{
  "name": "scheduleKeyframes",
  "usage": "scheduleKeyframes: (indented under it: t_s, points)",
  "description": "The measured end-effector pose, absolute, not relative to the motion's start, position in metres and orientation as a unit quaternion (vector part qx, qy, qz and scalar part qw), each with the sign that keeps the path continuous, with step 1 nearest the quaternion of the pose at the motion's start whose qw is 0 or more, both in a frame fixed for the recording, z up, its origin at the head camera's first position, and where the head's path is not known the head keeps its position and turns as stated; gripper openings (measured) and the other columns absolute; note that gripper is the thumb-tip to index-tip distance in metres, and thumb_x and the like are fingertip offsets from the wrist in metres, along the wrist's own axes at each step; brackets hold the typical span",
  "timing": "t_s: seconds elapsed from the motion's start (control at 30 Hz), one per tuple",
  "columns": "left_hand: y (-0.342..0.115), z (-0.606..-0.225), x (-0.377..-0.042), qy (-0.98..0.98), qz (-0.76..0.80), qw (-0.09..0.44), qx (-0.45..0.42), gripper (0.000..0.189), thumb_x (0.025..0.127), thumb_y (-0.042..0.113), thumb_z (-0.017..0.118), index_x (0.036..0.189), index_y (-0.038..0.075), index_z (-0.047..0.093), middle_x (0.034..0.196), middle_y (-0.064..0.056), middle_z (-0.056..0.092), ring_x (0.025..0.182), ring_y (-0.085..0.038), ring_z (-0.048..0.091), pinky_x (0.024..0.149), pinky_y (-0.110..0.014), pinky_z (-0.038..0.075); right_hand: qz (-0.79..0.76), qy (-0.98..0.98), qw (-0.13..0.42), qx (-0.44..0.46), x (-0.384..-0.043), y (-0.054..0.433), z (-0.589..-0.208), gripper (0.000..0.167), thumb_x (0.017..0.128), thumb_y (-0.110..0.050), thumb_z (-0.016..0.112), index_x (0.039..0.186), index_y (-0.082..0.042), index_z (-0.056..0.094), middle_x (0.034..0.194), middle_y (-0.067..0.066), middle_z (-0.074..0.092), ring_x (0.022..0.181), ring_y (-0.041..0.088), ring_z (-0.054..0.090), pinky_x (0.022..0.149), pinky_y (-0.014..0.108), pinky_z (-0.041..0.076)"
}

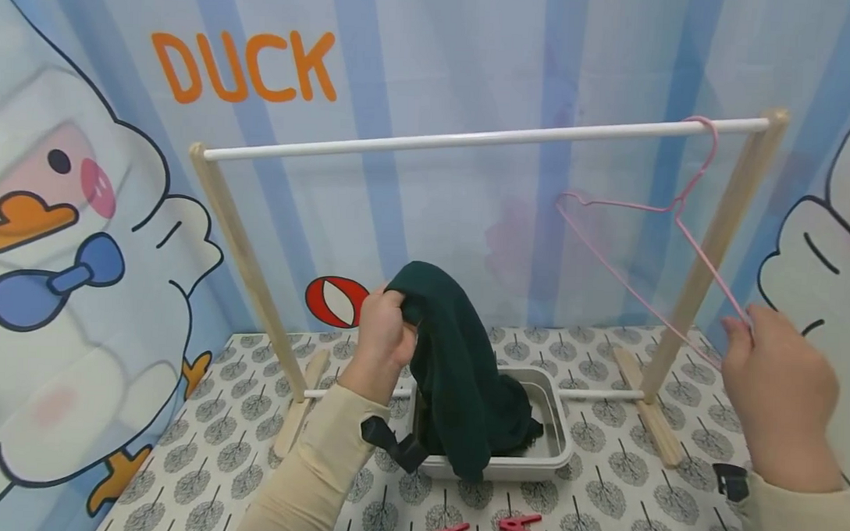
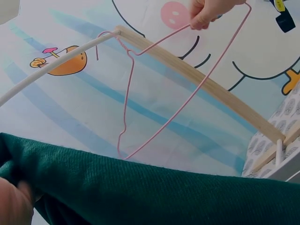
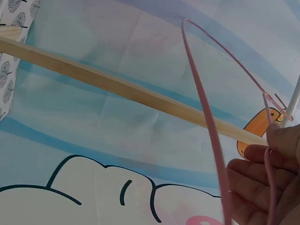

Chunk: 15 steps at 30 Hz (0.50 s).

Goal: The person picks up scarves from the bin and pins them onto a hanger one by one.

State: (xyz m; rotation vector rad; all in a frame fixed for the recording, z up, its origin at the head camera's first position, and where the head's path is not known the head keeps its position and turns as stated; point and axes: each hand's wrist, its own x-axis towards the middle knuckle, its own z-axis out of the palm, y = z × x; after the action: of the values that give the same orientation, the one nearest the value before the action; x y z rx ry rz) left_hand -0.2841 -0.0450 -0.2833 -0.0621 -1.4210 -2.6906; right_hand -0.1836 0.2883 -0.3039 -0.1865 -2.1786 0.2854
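Observation:
A dark green knit cloth (image 1: 453,360) is gripped at its upper edge by my left hand (image 1: 383,334); its lower part drapes into and over the front of a white tub (image 1: 559,450). In the left wrist view the green cloth (image 2: 154,192) spans the bottom, with part of the left hand (image 2: 14,201) at the corner. My right hand (image 1: 779,387) pinches the shoulder of a pink wire hanger (image 1: 631,206), whose hook loops over the white rail (image 1: 486,136) near its right end. The right wrist view shows the thumb and fingers (image 3: 258,171) around the pink wire (image 3: 218,154).
Wooden posts (image 1: 714,252) hold the rail at both ends, standing on wooden feet (image 1: 648,406) on a tree-print tabletop (image 1: 228,462). Two red clothespins (image 1: 521,527) lie in front of the tub. Behind hangs a striped duck-print curtain (image 1: 459,79).

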Motion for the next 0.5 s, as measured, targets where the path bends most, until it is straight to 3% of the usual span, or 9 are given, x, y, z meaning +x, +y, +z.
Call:
scheduleKeyframes:
  t_s: [0.13,0.27,0.5]
  points:
    - [-0.0447,-0.2846,-0.2837,-0.464,-0.884,0.049,-0.020,0.018,0.099,0.005,0.033,0.106,-0.001,0.049,0.115,-0.006,0.046,0.101,-0.016,0.047,0.083,-0.026,0.043,0.122,-0.888,0.434,-0.095,-0.1864,0.2876,-0.3097,0.022,0.094,-0.004,0.047,0.099,0.016,0.055,0.081,0.036,0.057,0.066,0.051,0.055,0.052,0.057,0.042]
    - [-0.0454,-0.2840,-0.2831,-0.464,-0.884,0.048,-0.021,0.017,0.099,0.006,0.034,0.102,0.001,0.050,0.111,-0.005,0.046,0.099,-0.015,0.047,0.083,-0.026,0.043,0.124,-0.882,0.445,-0.090,-0.1891,0.2876,-0.3120,0.022,0.095,-0.003,0.046,0.095,0.017,0.055,0.076,0.036,0.056,0.059,0.051,0.053,0.048,0.056,0.041]
    - [-0.0431,-0.2824,-0.2820,-0.464,-0.884,0.047,-0.023,0.021,0.098,0.004,0.036,0.081,0.007,0.046,0.087,-0.002,0.043,0.077,-0.012,0.046,0.071,-0.024,0.042,0.110,-0.869,0.479,-0.054,-0.1836,0.2843,-0.3035,0.020,0.092,-0.001,0.049,0.087,0.017,0.055,0.064,0.034,0.055,0.043,0.043,0.047,0.036,0.045,0.032]
